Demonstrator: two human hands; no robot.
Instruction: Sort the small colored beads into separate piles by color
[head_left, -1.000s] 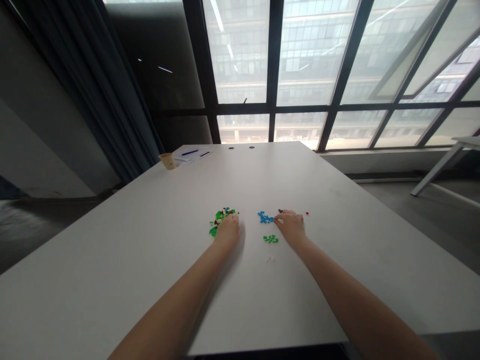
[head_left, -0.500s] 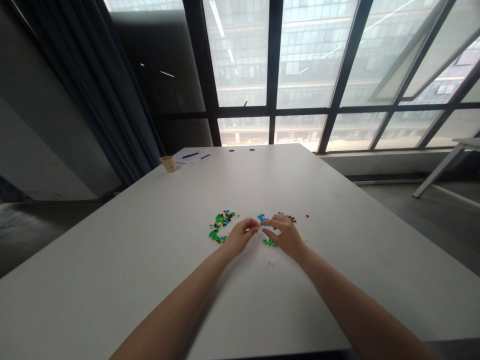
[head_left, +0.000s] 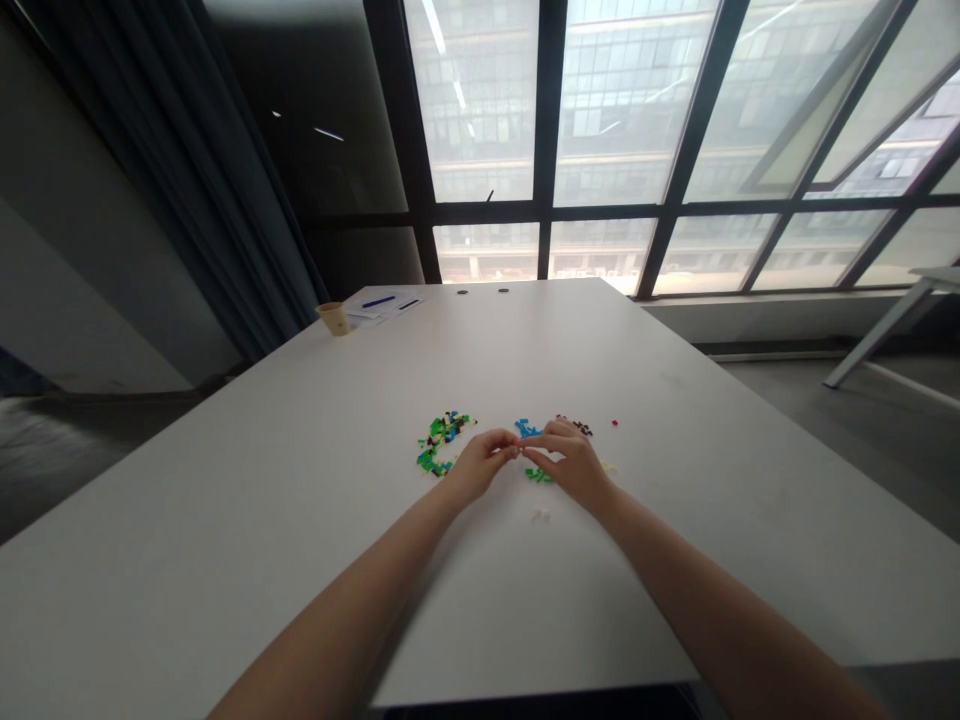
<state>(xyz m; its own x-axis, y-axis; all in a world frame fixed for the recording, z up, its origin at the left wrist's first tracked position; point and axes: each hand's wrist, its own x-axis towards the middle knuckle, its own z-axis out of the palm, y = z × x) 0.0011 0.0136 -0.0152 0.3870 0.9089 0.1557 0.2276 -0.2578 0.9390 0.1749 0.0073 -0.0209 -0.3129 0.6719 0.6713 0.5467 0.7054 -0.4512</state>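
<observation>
Sm. building bricks (head_left: 441, 430) lie in a mixed-colour, C-shaped pile at 9 o'clock from the meeting fingertips, just beside L hand (head_left: 481, 465). L hand & R hand (head_left: 571, 460) are narrowed to pinches, tips together; maybe a tiny pc. sits btwn them, too small to tell if either grips it. Blue pcs. (head_left: 525, 428) at 12–1, partly behind R hand; green pcs. (head_left: 538, 474) at 4–5; whitish pcs. (head_left: 541, 515) btwn 5 & 6; dark brown pcs. (head_left: 583, 428) near 2; red pc. (head_left: 615, 422) farther out, 2–3. All on white table (head_left: 517, 370). Paper cup (head_left: 334, 320) at 10, papers w/ blue pen (head_left: 379, 301) beside it.
</observation>
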